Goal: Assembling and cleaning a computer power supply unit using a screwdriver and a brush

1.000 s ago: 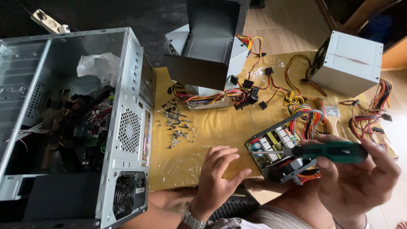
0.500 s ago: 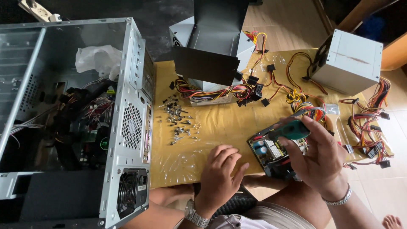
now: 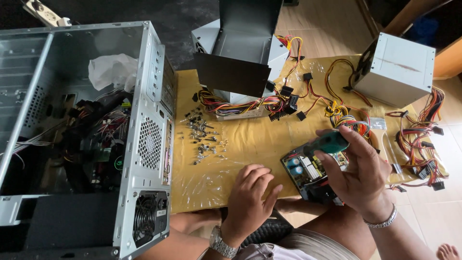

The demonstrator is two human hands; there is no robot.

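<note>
Open computer case holds tangled wires

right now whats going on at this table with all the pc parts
A person sits at a yellow-covered table. Their right hand holds a green-handled screwdriver over an opened power supply board. Their left hand rests flat on the table. A pile of screws and an open computer case lie to the left.

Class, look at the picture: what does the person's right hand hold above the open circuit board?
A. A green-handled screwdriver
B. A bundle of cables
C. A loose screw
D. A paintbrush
A: the right hand is wrapped around a green-handled screwdriver just above the circuit board, while the left hand rests flat on the yellow sheet.
</note>
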